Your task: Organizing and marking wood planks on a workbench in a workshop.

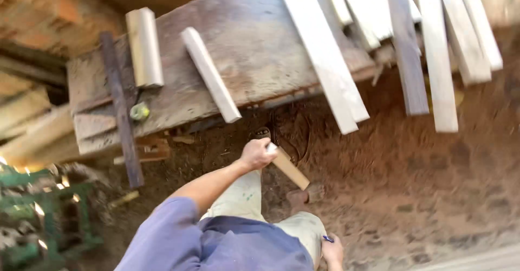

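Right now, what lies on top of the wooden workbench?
On the workbench lie a short rounded block, a pale stick and several long planks. Whatever is beneath the planks is covered.

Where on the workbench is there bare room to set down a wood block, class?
The widest bare patch of the workbench lies between the short pale strip and the long planks. A narrower gap sits between that strip and the rounded block. The right end is crowded with overlapping planks.
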